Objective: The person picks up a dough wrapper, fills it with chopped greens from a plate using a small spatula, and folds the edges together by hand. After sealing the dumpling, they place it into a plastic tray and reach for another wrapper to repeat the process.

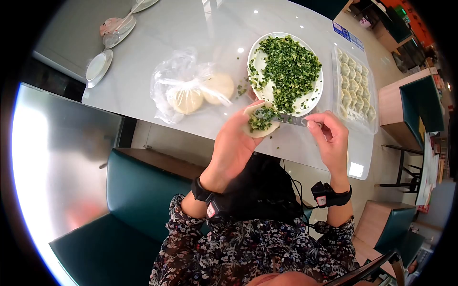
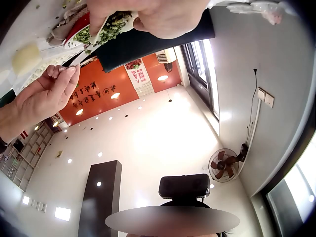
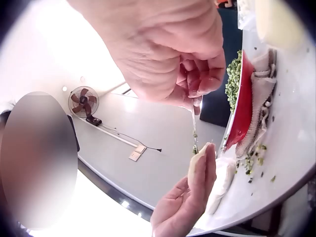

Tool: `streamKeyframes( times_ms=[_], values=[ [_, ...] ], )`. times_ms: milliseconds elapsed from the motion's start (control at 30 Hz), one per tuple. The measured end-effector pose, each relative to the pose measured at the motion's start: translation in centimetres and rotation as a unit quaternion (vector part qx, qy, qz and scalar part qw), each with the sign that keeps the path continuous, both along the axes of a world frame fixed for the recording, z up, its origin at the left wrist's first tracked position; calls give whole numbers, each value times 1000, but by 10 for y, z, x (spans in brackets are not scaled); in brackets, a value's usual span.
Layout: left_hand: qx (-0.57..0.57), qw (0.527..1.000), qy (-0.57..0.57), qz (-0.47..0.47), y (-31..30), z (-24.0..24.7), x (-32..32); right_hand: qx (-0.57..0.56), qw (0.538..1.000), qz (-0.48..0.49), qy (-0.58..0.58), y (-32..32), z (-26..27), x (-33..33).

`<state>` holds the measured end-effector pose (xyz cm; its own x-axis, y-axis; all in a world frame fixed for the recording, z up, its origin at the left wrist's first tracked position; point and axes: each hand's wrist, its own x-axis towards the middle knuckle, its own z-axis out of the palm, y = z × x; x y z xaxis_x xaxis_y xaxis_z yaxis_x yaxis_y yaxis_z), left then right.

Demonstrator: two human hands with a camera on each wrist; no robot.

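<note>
My left hand (image 1: 234, 145) holds a round dumpling wrapper (image 1: 272, 128) near the table's front edge. On the wrapper lies a heap of chopped green filling (image 1: 260, 119). My right hand (image 1: 331, 136) pinches the end of a thin, flat utensil (image 1: 295, 120), whose far end reaches to the wrapper. In the right wrist view, green bits cling to the utensil (image 3: 194, 129) near its tip, beside the wrapper's edge. Beyond both hands stands a white plate (image 1: 259, 85) piled with chopped greens (image 1: 291, 66).
A clear plastic tray (image 1: 373, 121) with rows of folded dumplings stands right of the plate. To the left, a clear plastic bag (image 1: 164, 90) lies by pale dough rounds (image 1: 220, 88). A folded cloth (image 3: 261, 96) lies beside the plate. Small dishes (image 1: 98, 69) line the table's left edge.
</note>
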<state>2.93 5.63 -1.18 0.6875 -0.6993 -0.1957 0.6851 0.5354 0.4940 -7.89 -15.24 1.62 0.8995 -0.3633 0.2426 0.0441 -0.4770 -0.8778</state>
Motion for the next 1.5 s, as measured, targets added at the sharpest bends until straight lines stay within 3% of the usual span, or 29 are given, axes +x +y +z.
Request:
streamKeyframes(
  times_ms=[67, 267, 433, 567, 633, 767, 833, 967, 1067, 1133, 1167, 1233, 1333, 1433, 1500],
  values=[
    [-9, 1000, 2, -14, 0, -3, 2, -34, 999, -7, 21, -2, -2, 0],
    [0, 999, 6, -41, -2, 2, 5, 42, 999, -2, 14, -6, 3, -6],
    [9, 999, -14, -51, -3, 9, 5, -48, 998, -13, 28, 0, 6, -3],
    [9, 998, 13, -55, -4, 7, 6, -57, 998, -1, 9, -2, 8, -5],
    [6, 998, 22, -57, -4, 7, 7, 4, 1000, -22, 4, -6, 4, -7],
    [-16, 998, 18, -66, -4, 2, 10, -31, 999, -22, 0, -8, 4, -4],
    [-25, 997, 13, -71, -3, 2, 12, 33, 999, -40, -12, -11, 7, -8],
    [-19, 998, 10, -67, -2, 5, 13, 12, 995, -76, -67, -23, 3, -8],
    [-23, 998, 14, -52, 0, 5, 13, -73, 993, -71, -61, -26, 4, -10],
    [-30, 999, 10, -44, 0, 3, 14, -219, 961, -151, -76, -31, 2, -11],
    [-21, 999, 15, -40, 0, 3, 15, -217, 962, -149, -74, -30, 3, -11],
    [-9, 999, 22, -35, 1, 1, 15, -54, 989, -117, -72, -26, 6, -13],
    [-11, 998, -16, -58, 0, 2, 14, 0, 999, -36, -38, -18, 5, -8],
    [-23, 996, -6, -84, -2, 3, 14, -72, 997, -40, -7, -10, 5, 3],
    [-27, 995, -19, -91, -2, 3, 15, -54, 998, -38, -3, -12, 3, 0]
  ],
)
